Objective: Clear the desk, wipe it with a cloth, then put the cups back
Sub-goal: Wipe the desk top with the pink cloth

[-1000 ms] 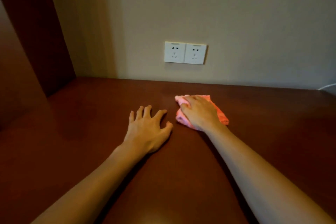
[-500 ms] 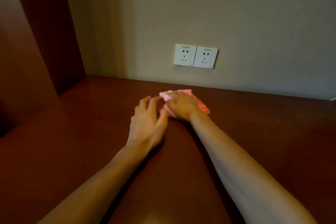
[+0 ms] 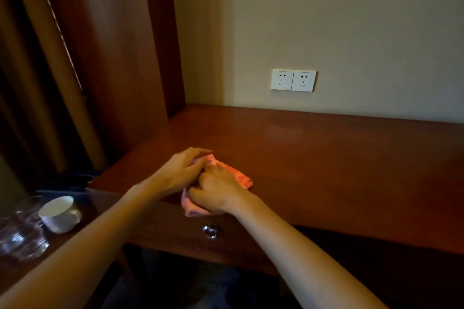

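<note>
At the centre of the frame, both hands grasp the pink cloth (image 3: 239, 176) at the front edge of the worktop (image 3: 339, 158): the left hand (image 3: 182, 173) curls its fingers over the far end, the right hand (image 3: 217, 192) clenches the near part. A white cup (image 3: 60, 213) sits at lower left beside clear glasses (image 3: 21, 236). The wall sockets (image 3: 293, 80) carry tiny print, unreadable.

We see a dim, warm-toned picture; the beige wall (image 3: 351, 20) takes the most light while the left edge and the space under the desk (image 3: 326, 158) sink into near black; a soft sheen lies on the desktop; the glassware (image 3: 20, 236) at lower left looks blurred.
</note>
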The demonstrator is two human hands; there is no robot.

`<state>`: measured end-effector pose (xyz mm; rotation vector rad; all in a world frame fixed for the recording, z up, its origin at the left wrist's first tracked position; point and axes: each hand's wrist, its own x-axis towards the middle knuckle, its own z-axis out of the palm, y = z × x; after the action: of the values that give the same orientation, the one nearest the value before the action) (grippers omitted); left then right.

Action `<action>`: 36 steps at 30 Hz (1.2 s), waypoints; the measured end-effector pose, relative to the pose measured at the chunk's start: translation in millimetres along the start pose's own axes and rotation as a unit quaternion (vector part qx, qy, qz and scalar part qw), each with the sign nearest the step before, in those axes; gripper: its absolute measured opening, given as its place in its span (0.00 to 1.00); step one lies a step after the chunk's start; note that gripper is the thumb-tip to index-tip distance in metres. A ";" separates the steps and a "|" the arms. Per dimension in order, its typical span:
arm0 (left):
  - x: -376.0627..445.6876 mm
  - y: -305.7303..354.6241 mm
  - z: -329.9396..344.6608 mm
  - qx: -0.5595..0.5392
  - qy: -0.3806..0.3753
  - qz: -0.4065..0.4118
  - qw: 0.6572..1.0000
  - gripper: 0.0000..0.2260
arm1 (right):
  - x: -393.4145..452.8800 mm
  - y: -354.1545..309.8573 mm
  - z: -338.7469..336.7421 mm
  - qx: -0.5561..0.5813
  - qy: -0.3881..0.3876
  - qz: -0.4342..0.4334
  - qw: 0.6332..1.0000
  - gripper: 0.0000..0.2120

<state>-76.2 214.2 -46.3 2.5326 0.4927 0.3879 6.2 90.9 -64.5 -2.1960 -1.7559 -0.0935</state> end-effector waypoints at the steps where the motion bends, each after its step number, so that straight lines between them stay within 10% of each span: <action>1: -15.4 6.4 5.4 -0.013 0.000 0.023 1.000 0.25 | -9.1 -1.6 -1.3 -0.001 0.004 0.005 1.000 0.21; 16: -53.0 25.6 64.4 0.215 -0.032 0.052 0.975 0.37 | -214.5 218.9 -103.8 -0.233 0.038 0.304 0.923 0.27; 22: -50.9 26.1 60.9 0.213 -0.040 0.056 0.975 0.41 | -168.2 193.8 -84.8 -0.175 0.088 0.411 0.890 0.20; 36: -52.3 25.5 -5.6 0.002 0.034 0.019 0.999 0.19 | -27.8 -34.2 6.3 0.048 0.028 0.073 0.996 0.19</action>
<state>-118.1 174.6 -36.9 2.5423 0.4729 0.4887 -34.2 73.1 -70.2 -2.2217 -1.5331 -0.0350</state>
